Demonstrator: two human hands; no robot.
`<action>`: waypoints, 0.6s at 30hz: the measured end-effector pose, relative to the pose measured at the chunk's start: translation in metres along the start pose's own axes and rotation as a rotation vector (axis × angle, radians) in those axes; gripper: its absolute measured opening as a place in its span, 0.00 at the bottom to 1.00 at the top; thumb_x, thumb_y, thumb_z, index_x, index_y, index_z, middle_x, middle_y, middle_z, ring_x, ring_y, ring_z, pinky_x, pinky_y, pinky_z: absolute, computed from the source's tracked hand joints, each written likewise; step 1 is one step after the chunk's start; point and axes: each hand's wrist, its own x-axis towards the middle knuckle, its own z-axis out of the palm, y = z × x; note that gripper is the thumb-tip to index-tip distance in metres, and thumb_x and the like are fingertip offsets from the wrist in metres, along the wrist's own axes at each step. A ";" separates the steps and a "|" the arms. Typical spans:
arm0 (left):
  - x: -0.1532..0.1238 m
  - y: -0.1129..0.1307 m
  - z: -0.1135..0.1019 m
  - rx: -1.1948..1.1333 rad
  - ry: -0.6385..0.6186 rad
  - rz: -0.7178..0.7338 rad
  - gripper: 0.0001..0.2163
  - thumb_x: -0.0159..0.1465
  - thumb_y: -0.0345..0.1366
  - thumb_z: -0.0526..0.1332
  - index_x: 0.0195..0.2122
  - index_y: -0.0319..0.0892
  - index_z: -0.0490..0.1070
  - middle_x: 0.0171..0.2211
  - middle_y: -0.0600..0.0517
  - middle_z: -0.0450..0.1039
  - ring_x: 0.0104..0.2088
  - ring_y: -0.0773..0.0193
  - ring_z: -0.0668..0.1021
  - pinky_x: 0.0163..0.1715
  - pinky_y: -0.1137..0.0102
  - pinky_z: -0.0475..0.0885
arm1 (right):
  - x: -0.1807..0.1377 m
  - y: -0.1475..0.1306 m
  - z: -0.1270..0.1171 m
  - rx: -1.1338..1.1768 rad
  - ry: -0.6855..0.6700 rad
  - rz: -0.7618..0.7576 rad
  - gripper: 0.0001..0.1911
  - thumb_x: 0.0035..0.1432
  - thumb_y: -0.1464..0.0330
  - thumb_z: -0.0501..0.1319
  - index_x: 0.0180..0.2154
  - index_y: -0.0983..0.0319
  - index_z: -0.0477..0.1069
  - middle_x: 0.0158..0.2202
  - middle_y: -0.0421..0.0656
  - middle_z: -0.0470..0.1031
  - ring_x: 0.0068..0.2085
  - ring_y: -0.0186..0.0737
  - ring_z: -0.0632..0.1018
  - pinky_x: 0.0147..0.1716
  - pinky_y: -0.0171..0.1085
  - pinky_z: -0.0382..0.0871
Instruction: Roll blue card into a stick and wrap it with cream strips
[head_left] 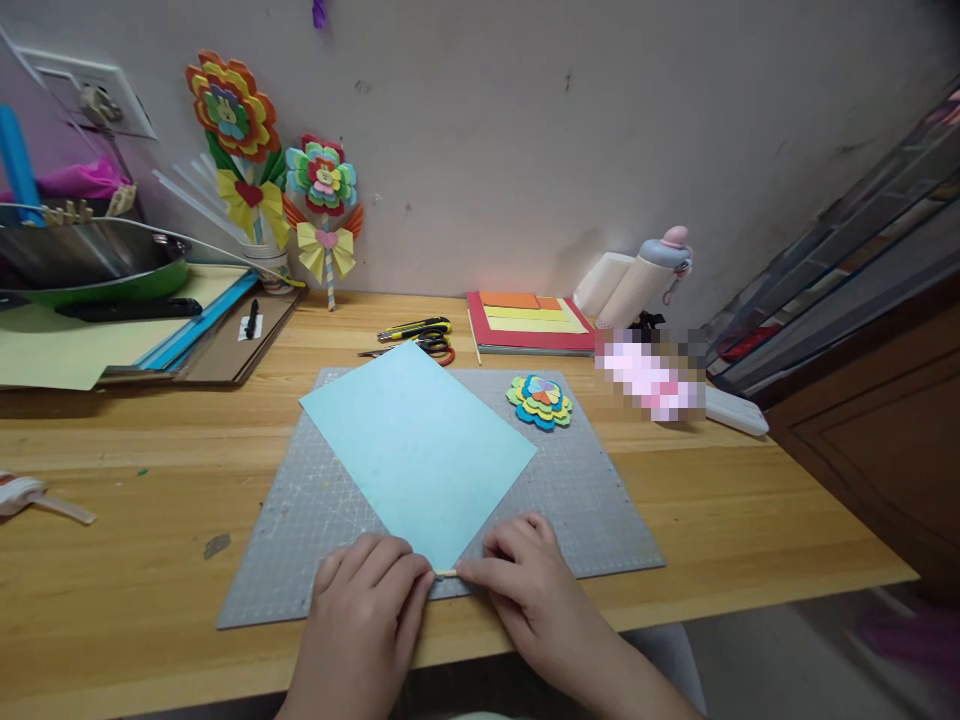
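Observation:
A sheet of light blue paper (420,450) lies diagonally on the grey cutting mat (600,520), one corner pointing toward me. Across that near corner runs a thin pale stick (447,573), mostly covered by my fingers. My left hand (371,595) pinches its left end, thumb and fingers together. From the other side my right hand (529,590) pinches the right end. A layered paper flower (540,402) in blue, yellow and green rests on the mat's far right part.
Behind the mat lie scissors (435,346), a yellow utility knife (414,329) and a stack of coloured paper (536,322). Two paper flowers on stems (325,190) lean by the wall. A bottle (645,275) stands back right; a metal pot (82,250) sits left.

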 end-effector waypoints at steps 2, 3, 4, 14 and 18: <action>0.001 0.000 -0.001 0.026 -0.021 0.015 0.05 0.63 0.33 0.57 0.32 0.46 0.71 0.30 0.55 0.73 0.34 0.63 0.72 0.36 0.65 0.58 | 0.000 -0.001 -0.001 -0.005 0.004 0.004 0.18 0.60 0.79 0.53 0.45 0.54 0.71 0.34 0.41 0.66 0.38 0.39 0.66 0.40 0.42 0.53; 0.001 -0.001 -0.001 0.042 -0.034 0.032 0.05 0.63 0.33 0.57 0.33 0.46 0.71 0.30 0.55 0.73 0.34 0.63 0.72 0.36 0.66 0.59 | 0.000 -0.002 -0.002 -0.007 -0.001 0.007 0.18 0.60 0.79 0.53 0.45 0.54 0.71 0.34 0.41 0.66 0.38 0.39 0.66 0.40 0.42 0.54; 0.001 -0.002 -0.002 0.059 -0.048 0.054 0.04 0.63 0.33 0.57 0.34 0.47 0.71 0.31 0.55 0.73 0.34 0.62 0.72 0.36 0.66 0.59 | 0.000 -0.003 -0.002 -0.010 -0.007 0.012 0.18 0.60 0.79 0.53 0.45 0.54 0.71 0.35 0.41 0.66 0.38 0.39 0.67 0.40 0.42 0.54; 0.015 -0.021 -0.006 0.272 -0.003 0.245 0.15 0.61 0.39 0.59 0.50 0.48 0.69 0.52 0.53 0.73 0.45 0.58 0.73 0.41 0.64 0.60 | 0.002 0.031 -0.007 -0.109 0.208 0.193 0.19 0.63 0.78 0.47 0.51 0.60 0.67 0.38 0.47 0.68 0.40 0.44 0.69 0.40 0.43 0.60; 0.021 -0.020 -0.012 0.284 -0.039 0.518 0.09 0.65 0.31 0.53 0.40 0.44 0.72 0.43 0.52 0.77 0.40 0.61 0.72 0.40 0.65 0.59 | -0.002 0.045 -0.010 -0.107 0.252 0.277 0.18 0.64 0.76 0.46 0.49 0.59 0.69 0.36 0.46 0.68 0.40 0.44 0.71 0.40 0.43 0.62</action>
